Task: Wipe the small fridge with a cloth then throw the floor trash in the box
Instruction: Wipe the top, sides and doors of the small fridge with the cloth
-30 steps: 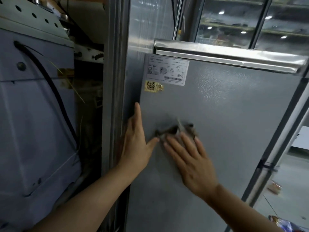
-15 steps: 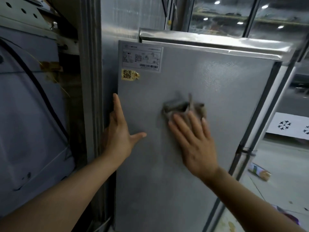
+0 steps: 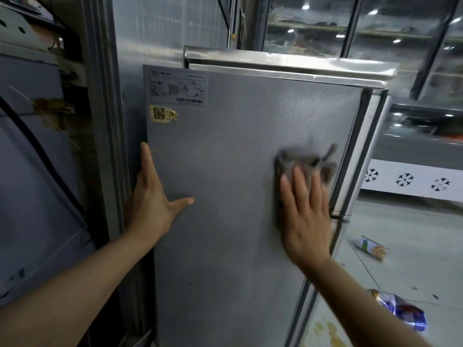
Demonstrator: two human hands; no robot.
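Fingers of right hand: straight, flat, pressing grey cloth against side panel of small fridge, near panel's right edge at mid height; cloth blurred. Left hand: fingers extended, thumb spread, palm flat at panel's left edge, holding nothing. White label and yellow QR sticker: panel's upper left corner. Floor trash, right of fridge: green-and-white wrapper; blue packet nearer the camera.
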